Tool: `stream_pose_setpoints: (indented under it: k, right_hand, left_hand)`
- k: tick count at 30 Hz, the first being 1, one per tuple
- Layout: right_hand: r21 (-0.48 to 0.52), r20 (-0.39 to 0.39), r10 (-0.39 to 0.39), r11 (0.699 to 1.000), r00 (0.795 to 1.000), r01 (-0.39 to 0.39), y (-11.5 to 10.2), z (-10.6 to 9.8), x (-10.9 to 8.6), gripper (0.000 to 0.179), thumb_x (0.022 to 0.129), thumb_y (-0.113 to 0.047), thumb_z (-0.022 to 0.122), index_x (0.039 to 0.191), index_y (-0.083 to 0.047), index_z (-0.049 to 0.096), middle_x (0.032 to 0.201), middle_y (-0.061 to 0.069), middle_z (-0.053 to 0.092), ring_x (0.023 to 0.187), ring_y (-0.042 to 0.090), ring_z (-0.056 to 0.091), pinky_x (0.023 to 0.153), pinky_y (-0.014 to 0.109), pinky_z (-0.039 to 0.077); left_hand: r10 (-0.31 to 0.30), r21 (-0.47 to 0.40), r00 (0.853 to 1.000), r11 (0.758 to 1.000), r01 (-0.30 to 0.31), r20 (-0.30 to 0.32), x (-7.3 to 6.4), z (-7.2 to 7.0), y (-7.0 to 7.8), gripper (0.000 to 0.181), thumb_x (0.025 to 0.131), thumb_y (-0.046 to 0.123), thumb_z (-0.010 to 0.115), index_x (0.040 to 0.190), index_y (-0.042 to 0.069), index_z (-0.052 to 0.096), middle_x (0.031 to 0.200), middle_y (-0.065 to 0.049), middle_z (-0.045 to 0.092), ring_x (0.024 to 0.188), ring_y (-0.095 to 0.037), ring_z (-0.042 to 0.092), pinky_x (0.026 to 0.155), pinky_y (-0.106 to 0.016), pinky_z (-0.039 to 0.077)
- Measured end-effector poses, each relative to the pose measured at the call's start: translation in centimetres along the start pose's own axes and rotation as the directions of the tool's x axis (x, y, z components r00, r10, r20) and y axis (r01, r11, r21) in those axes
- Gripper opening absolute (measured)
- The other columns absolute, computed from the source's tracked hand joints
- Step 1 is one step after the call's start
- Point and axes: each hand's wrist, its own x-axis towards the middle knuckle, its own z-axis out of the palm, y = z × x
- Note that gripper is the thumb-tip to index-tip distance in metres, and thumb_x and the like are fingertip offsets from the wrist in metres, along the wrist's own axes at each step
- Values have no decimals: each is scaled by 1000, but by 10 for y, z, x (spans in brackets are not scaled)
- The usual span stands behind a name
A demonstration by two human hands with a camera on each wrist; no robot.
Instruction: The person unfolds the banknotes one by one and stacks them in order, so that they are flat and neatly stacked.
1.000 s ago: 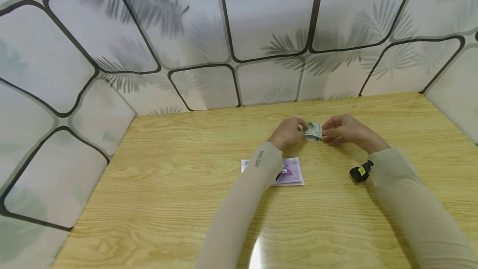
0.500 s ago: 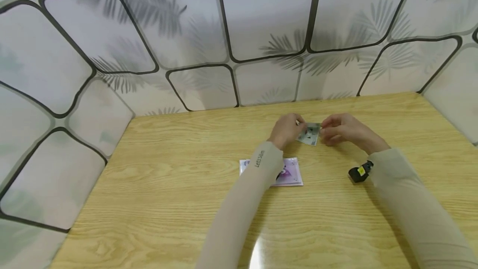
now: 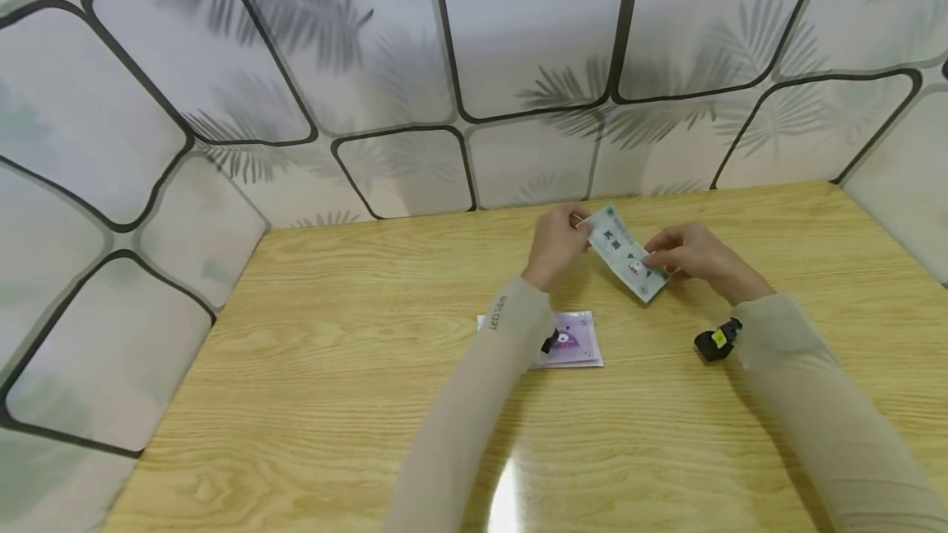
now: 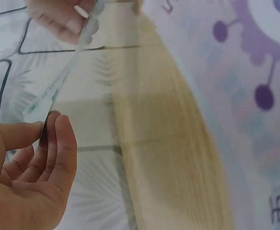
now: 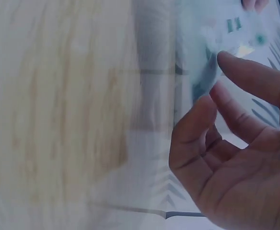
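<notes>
A pale green-and-white toy banknote (image 3: 625, 257) slants above the table between both hands, its printed face towards the head camera. My left hand (image 3: 554, 243) pinches its upper left corner; in the left wrist view thumb and fingers meet on the note's edge. Over at the lower right end, my right hand (image 3: 692, 255) pinches the note between thumb and fingertips, and the right wrist view has the blurred note (image 5: 233, 36) beyond the thumb. Purple toy banknotes (image 3: 578, 341) lie stacked below my left wrist, partly covered by the sleeve (image 3: 511, 327).
The wooden table (image 3: 333, 368) meets a wall covering (image 3: 533, 159) with leaf and line patterns at the back, close behind my hands. A small black camera (image 3: 714, 341) with a yellow mark hangs at my right wrist.
The green note has been unfolded from a small folded piece to its longer shape and tilted up. My left hand has risen a little up and left; the right has barely moved.
</notes>
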Motion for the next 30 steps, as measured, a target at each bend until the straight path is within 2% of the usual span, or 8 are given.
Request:
stream_pose_setpoints:
  k: [4,7,9,11,16,19,25,30]
  right_hand:
    - [-9,-7,-3,1000,1000,3,2,-2,-1,37,100,-12,63,124,16,56,109,10,63,86,18,57,73,31,54]
    - [21,5,-9,1000,1000,9,3,-4,-2,36,100,-13,63,124,15,57,111,10,63,90,17,58,77,31,55]
    - [84,26,-17,996,1000,15,4,-5,-2,33,101,-11,62,122,15,57,109,9,64,91,16,62,79,31,57]
    - [157,41,-25,987,999,18,5,-4,-2,30,102,-8,59,121,15,55,104,9,65,89,16,65,80,32,59]
    - [302,40,-37,953,999,24,4,-3,-3,29,105,-5,53,126,14,47,98,7,65,84,14,67,79,33,61]
    - [355,18,-37,934,999,28,3,-3,-3,27,105,-5,52,127,11,46,98,5,64,83,13,66,78,31,61]
    - [375,19,-46,926,999,36,0,0,-3,25,105,-2,52,126,10,47,99,7,64,81,13,66,76,32,61]
    - [388,32,-54,921,998,38,-3,4,-4,21,104,-1,53,123,9,49,99,8,63,80,14,65,74,32,62]
  left_hand:
    - [-34,-171,999,985,32,-8,-1,-10,-1,16,99,-6,61,113,-12,64,89,-13,64,77,-34,69,73,-36,62]
    - [-64,-217,998,974,57,-23,-2,-18,-3,15,98,-7,61,113,-11,64,87,-11,62,69,-24,66,71,-32,62]
    - [-85,-242,996,967,78,-21,-3,-23,-4,16,99,-7,61,114,-11,63,86,-9,61,66,-18,63,72,-33,62]
    - [-100,-258,995,962,94,-12,-4,-27,-5,17,99,-6,61,115,-12,62,85,-8,60,69,-26,67,75,-36,62]
    - [-120,-242,992,962,125,35,-8,-39,-11,21,97,-5,63,118,-6,62,87,-12,67,92,-45,70,77,-41,62]
    - [-116,-207,990,970,130,75,-11,-48,-14,24,96,-4,65,120,-3,62,91,-16,71,94,-45,70,78,-41,61]
    - [-83,-175,989,979,104,124,-15,-66,-21,32,97,-4,63,128,-2,62,90,-14,67,98,-48,67,86,-47,59]
    - [-52,-134,976,988,82,214,-21,-77,-23,46,98,-8,59,143,1,55,92,-16,67,98,-47,67,86,-45,60]
